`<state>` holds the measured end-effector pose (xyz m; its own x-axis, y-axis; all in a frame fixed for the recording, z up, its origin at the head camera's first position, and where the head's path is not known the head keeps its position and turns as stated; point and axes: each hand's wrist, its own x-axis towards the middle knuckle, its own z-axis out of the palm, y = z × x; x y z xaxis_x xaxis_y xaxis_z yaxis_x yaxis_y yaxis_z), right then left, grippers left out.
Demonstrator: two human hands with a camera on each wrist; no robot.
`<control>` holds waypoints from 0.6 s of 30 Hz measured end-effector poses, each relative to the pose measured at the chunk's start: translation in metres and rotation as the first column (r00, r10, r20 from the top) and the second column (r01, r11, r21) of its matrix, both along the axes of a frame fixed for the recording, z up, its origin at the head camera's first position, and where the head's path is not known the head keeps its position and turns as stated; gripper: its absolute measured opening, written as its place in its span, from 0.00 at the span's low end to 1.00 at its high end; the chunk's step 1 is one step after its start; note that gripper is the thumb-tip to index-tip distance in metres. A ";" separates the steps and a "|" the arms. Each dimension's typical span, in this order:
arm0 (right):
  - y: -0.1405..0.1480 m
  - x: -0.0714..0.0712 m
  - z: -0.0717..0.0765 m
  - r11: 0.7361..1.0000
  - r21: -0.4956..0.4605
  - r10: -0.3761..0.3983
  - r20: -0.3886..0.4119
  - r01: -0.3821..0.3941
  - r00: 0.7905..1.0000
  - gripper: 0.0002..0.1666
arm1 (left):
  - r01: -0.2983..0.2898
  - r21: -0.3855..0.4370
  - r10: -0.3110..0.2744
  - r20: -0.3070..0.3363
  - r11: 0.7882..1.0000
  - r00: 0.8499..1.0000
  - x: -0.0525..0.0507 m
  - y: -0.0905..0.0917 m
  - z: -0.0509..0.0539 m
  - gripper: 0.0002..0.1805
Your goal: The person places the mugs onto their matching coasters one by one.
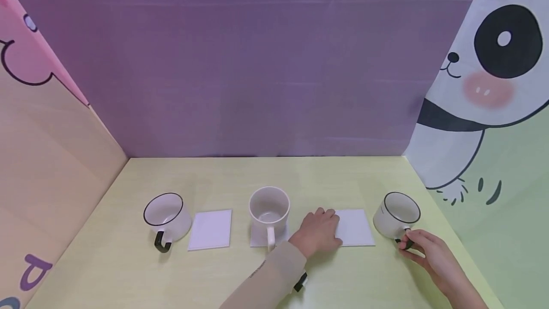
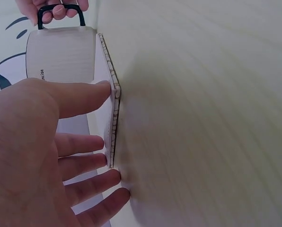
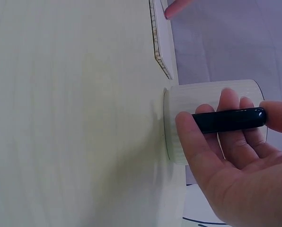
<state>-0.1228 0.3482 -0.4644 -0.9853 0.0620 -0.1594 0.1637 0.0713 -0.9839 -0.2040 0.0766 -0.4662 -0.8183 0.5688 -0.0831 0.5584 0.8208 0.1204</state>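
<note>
White mug (image 1: 387,221) upright, handle (image 3: 231,120) nearward, pinched by right fingers (image 3: 195,142), left fingers (image 2: 93,183) spread

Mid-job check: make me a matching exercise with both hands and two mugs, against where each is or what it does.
1. Left hand
2. Right hand
3. White-handled mug
4. Leftmost mug

A. On the middle coaster
B. Gripping a black handle
C. Left of all coasters
D. At the rightmost coaster's edge

Pairs: 1-D, 2-B, 3-A, 4-C

Room behind right mug (image 1: 392,221), coaster (image 1: 355,228) alongside
</note>
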 end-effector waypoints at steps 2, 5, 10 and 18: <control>-0.001 0.000 0.001 1.000 0.001 -0.004 0.002 0.004 1.000 0.18 | -0.007 0.002 0.007 0.009 1.000 1.000 0.000 0.000 0.000 0.21; -0.002 0.001 0.001 1.000 0.006 -0.027 0.002 0.027 1.000 0.18 | -0.009 0.002 0.009 0.010 1.000 1.000 0.000 0.000 -0.001 0.21; -0.006 0.000 0.002 0.998 0.024 -0.063 0.003 0.063 0.998 0.17 | -0.007 -0.009 0.007 0.006 1.000 1.000 0.000 0.001 -0.001 0.20; -0.011 -0.006 0.011 0.996 0.039 -0.081 -0.009 0.081 0.997 0.18 | -0.017 -0.021 0.018 0.020 1.000 1.000 0.001 0.000 0.001 0.21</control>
<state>-0.1288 0.3372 -0.4530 -0.9779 0.1480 -0.1480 0.1632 0.0964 -0.9819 -0.2032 0.0766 -0.4651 -0.8261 0.5523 -0.1117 0.5415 0.8329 0.1142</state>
